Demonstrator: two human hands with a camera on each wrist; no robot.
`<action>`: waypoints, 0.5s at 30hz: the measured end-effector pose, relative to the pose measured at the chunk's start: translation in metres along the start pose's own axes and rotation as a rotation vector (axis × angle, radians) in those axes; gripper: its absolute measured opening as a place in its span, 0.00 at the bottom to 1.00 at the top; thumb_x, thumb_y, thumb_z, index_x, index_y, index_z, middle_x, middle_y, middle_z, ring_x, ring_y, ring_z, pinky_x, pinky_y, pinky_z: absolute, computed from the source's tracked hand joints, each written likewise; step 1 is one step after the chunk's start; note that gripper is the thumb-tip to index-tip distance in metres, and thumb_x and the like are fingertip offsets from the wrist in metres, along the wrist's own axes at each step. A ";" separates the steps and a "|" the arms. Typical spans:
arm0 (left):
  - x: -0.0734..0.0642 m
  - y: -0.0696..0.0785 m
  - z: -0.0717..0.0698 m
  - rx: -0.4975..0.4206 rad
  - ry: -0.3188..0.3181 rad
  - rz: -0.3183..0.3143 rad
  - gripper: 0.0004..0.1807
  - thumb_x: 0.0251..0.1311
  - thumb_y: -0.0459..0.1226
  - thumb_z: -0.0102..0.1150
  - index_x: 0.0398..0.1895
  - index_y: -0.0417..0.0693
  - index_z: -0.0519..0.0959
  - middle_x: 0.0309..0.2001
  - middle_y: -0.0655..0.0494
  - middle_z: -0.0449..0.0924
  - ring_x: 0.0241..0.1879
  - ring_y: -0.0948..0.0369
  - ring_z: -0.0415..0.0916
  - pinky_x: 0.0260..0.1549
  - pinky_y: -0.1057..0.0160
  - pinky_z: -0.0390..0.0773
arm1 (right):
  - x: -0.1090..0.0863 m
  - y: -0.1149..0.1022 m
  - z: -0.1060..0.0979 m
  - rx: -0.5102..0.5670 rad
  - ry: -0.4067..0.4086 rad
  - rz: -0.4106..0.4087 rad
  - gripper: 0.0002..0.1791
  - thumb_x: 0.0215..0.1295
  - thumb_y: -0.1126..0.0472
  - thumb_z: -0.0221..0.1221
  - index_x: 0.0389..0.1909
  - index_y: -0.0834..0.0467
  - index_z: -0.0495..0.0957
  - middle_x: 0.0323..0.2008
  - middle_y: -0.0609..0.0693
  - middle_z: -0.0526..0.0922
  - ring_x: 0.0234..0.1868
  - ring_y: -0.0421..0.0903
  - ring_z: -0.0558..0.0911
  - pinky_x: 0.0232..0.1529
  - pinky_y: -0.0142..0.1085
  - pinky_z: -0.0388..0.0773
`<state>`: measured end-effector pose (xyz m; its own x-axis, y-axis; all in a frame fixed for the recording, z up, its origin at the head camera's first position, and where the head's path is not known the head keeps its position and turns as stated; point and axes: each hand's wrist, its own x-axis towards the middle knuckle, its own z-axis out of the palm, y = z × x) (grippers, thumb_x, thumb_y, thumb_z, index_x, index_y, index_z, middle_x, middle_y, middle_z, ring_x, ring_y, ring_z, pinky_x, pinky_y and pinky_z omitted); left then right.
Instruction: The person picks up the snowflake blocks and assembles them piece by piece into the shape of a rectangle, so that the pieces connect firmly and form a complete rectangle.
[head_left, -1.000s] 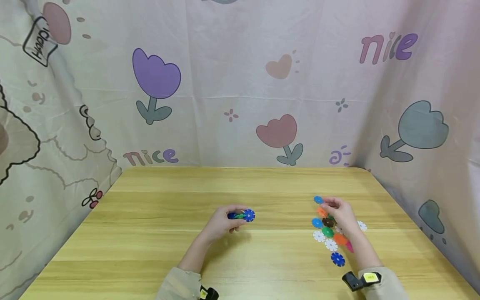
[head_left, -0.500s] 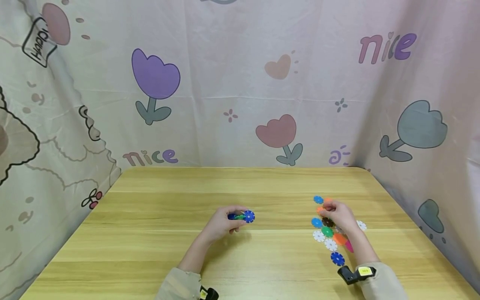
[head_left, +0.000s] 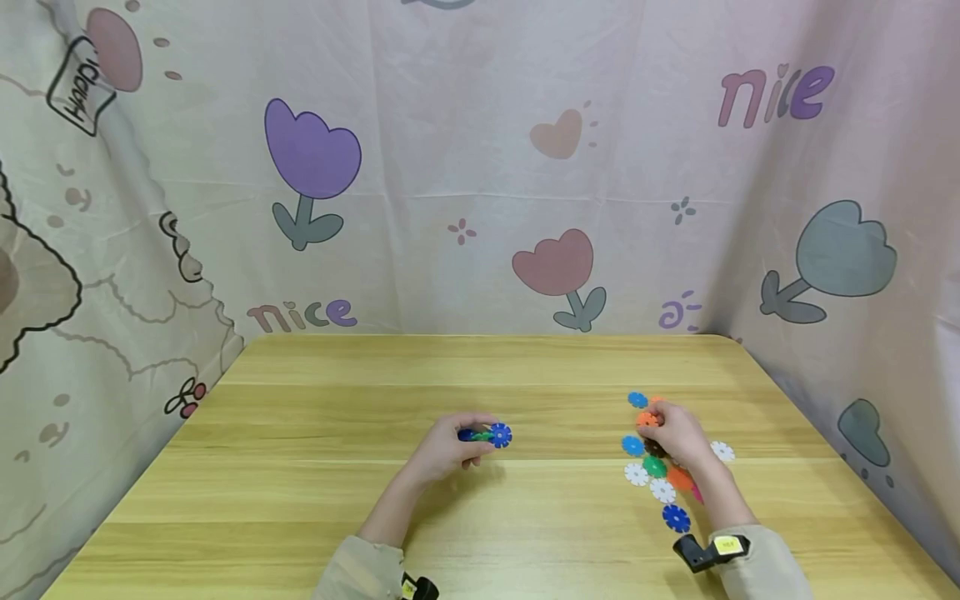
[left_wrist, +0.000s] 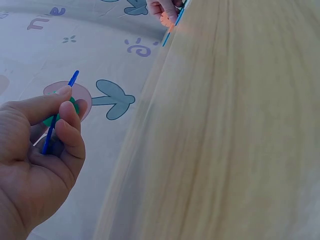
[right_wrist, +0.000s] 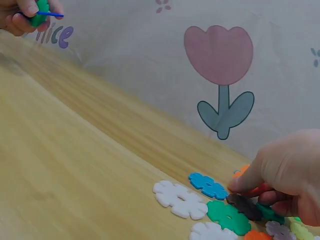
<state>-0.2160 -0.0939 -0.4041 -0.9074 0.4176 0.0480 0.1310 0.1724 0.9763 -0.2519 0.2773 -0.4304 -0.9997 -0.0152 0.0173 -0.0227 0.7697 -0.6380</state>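
Note:
My left hand (head_left: pixel 442 446) is raised over the middle of the table, pinching a small chain of joined plastic snowflake discs, with a blue disc (head_left: pixel 501 435) at the outer end and a green disc (left_wrist: pixel 74 105) between blue ones. On the right, my right hand (head_left: pixel 684 437) pinches an orange snowflake disc (head_left: pixel 647 420) between thumb and fingers, its face tipped up from the pile. Under those fingers lie a dark brown disc (right_wrist: pixel 244 206) and a green disc (right_wrist: pixel 229 217). A light blue disc (right_wrist: pixel 208 186) rests just beside the thumb.
Loose snowflake discs spread around the right hand: a light blue one (head_left: pixel 637 400) at the back, white ones (head_left: pixel 637 474), an orange one (head_left: pixel 680 478) and a dark blue one (head_left: pixel 677 518) in front. A printed curtain (head_left: pixel 450 167) hangs behind the wooden table (head_left: pixel 300 500).
My right hand has left the light blue disc at the back, come slightly nearer, and taken hold of the orange disc, tipping it up. The left hand stays almost still with its joined discs.

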 end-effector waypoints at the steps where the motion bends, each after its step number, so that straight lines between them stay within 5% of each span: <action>1: -0.002 0.004 0.001 0.000 -0.001 0.001 0.17 0.58 0.27 0.57 0.52 0.33 0.75 0.33 0.51 0.75 0.23 0.60 0.71 0.21 0.66 0.70 | -0.001 -0.001 0.000 -0.006 0.003 -0.014 0.16 0.59 0.63 0.61 0.44 0.70 0.72 0.29 0.55 0.75 0.27 0.47 0.72 0.28 0.37 0.70; 8: -0.012 0.024 0.003 0.003 -0.003 -0.009 0.16 0.59 0.26 0.56 0.51 0.31 0.74 0.32 0.50 0.75 0.23 0.60 0.70 0.22 0.66 0.70 | -0.001 -0.007 0.005 -0.017 0.015 -0.095 0.14 0.61 0.62 0.59 0.44 0.66 0.76 0.26 0.52 0.76 0.25 0.45 0.72 0.26 0.37 0.69; 15: 0.000 0.002 0.000 -0.001 0.004 -0.025 0.17 0.59 0.28 0.57 0.52 0.34 0.75 0.32 0.52 0.75 0.23 0.60 0.70 0.22 0.65 0.71 | 0.001 -0.022 0.014 0.007 0.015 -0.225 0.21 0.63 0.57 0.59 0.52 0.67 0.75 0.38 0.55 0.80 0.34 0.46 0.73 0.36 0.39 0.72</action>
<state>-0.2153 -0.0936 -0.4026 -0.9119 0.4096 0.0243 0.1076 0.1816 0.9775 -0.2526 0.2516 -0.4275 -0.9693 -0.1762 0.1713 -0.2451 0.7439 -0.6218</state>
